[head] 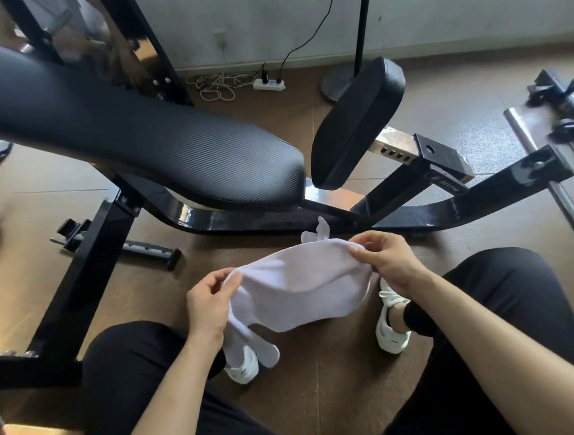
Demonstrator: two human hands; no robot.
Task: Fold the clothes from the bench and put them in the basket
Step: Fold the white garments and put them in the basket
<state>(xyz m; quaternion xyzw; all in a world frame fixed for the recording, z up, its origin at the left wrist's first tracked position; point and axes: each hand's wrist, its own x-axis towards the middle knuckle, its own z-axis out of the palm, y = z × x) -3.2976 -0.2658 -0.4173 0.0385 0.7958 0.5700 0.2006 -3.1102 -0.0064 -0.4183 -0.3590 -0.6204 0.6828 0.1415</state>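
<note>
Checked the head cam feed from my end, and the white garment was up in the air, stretched out between both hands, low over the brown floor and between the person's knees. It wasn't touching the worktop at all. It sat on the near side of it, just in front of the black frame.

The left hand had the left edge, with its fingers and thumb curled and pinching the cloth. The right hand had the top right edge, its fingers pinched on the fabric the same way. A narrow strip of the cloth stuck up behind the top edge, and a couple of loose bits dangled down at the lower left, by the left sneaker. The right sneaker was showing just past the garment's right end.

The worktop's long black pad ran off to the far left, with the smaller seat pad tilted up to its right. Further back by the wall there was a white power strip with cables plugged in, beside a round stand base. A metal bar lay on the floor at the far right.
</note>
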